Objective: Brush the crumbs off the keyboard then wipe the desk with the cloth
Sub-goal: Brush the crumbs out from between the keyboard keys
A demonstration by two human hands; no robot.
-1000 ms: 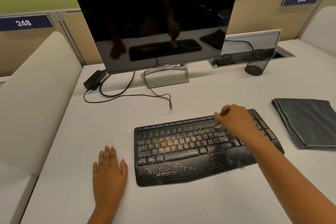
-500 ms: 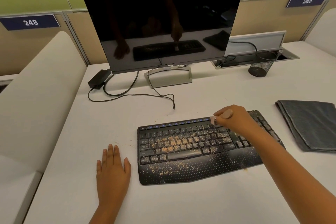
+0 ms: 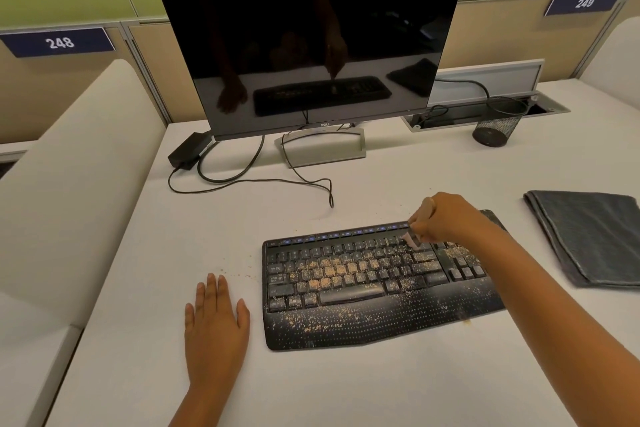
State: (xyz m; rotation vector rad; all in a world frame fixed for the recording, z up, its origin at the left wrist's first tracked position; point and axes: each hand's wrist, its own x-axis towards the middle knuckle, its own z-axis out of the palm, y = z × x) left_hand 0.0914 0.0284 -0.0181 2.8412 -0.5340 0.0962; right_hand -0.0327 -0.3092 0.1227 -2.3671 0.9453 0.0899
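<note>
From my remote station I see the black keyboard [image 3: 374, 284] lying on the white desk [image 3: 381, 388], slightly angled, with its wrist rest toward the wearer. Tan crumbs [image 3: 332, 270] are thickest over the middle letter keys and are scattered along the dotted wrist rest; a few more lie on the desk just left of the keyboard. The right hand [image 3: 446, 220] is over the upper right part of the keys, its fingers curled around a small brush [image 3: 412, 239] whose pale handle end shows above the knuckles and whose pinkish bristles touch the top key rows. The left hand [image 3: 216, 319] lies flat on the desk just beside the keyboard's left edge, fingers straight and together, holding nothing. The folded dark grey cloth [image 3: 588, 236] rests on the desk to the right of the keyboard, apart from it and untouched. Behind the keyboard stands a dark monitor [image 3: 311, 45] on a silver stand [image 3: 325, 149]; its screen reflects both hands and the keyboard. A black power adapter [image 3: 188, 151] sits at the monitor's left, and its cable [image 3: 249, 180] loops across the desk in front of the stand. A black mesh pen cup [image 3: 498, 121] stands at the far right beside an open cable tray [image 3: 550, 107]. Blue plates reading 248 [image 3: 59, 42] and 249 [image 3: 584, 3] are fixed to the partition behind.
</note>
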